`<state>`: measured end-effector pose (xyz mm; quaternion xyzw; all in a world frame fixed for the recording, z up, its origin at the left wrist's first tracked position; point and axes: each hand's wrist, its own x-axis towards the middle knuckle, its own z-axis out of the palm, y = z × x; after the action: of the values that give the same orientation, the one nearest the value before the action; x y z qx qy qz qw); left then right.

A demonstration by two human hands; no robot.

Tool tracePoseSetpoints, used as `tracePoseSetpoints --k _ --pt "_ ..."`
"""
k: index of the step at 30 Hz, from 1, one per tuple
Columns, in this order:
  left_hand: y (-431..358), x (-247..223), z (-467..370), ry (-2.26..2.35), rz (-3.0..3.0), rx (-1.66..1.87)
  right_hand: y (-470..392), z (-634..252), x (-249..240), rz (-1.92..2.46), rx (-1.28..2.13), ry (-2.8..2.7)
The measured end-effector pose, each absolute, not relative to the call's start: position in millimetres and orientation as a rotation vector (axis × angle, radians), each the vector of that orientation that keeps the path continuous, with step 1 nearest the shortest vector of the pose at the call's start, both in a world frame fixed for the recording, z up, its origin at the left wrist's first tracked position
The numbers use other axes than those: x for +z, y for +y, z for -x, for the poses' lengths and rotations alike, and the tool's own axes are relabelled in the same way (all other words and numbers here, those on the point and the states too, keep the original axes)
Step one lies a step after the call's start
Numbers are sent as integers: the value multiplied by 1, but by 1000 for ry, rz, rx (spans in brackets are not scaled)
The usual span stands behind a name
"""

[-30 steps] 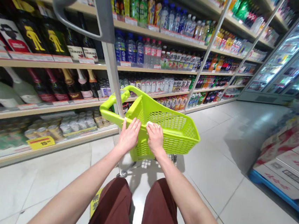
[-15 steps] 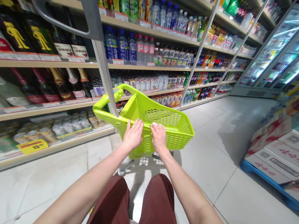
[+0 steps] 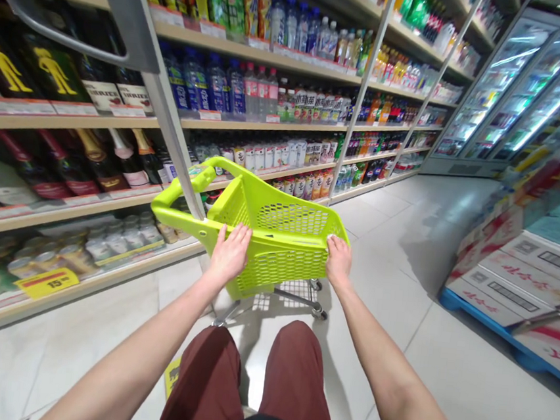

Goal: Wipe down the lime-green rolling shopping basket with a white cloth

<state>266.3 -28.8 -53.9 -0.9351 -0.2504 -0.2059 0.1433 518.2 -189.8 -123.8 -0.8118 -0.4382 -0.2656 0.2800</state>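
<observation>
- The lime-green shopping basket stands on a wheeled metal frame on the tiled floor, straight ahead of the fingertips and just beside the drinks shelves.
- The left hand lies on the near rim at its left corner, fingers slightly spread and draped over the edge into the basket; a resting hold rather than a tight clamp.
- The right hand takes the near rim at the right corner, fingers curled over the edge and close together; whether the thumb closes underneath cannot be told.
- The basket looks like stiff moulded plastic with perforated walls: light, rigid, not fragile, and probably smooth enough to slide under a loose palm. The thick rim under the fingers is the natural place to grip; the looped handle, beyond and left of the left fingertips, is another.
- On its wheels it should roll with little push and may swing about if pushed from one corner only.
- What shows of the basket's inside beyond the fingers holds nothing; its floor is partly hidden by the near wall.
- Stacked cartons sit well off to the right of the right hand.
</observation>
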Motion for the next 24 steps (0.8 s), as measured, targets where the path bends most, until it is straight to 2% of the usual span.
tracePoseSetpoints --k 5,8,17,24 --pt "-42 -55 -283 -761 2708 -600 -153 -459 -114 1903 -692 -1503" --pt "-45 -59 -289 -696 2752 -550 -147 -443 -113 1911 -691 -1553" --pt "-53 -62 -273 -638 2788 -628 -218 -517 -123 2270 -719 -1154" --pt "-62 -78 -250 -642 2795 -736 -225 -507 -142 2077 -758 -1071"
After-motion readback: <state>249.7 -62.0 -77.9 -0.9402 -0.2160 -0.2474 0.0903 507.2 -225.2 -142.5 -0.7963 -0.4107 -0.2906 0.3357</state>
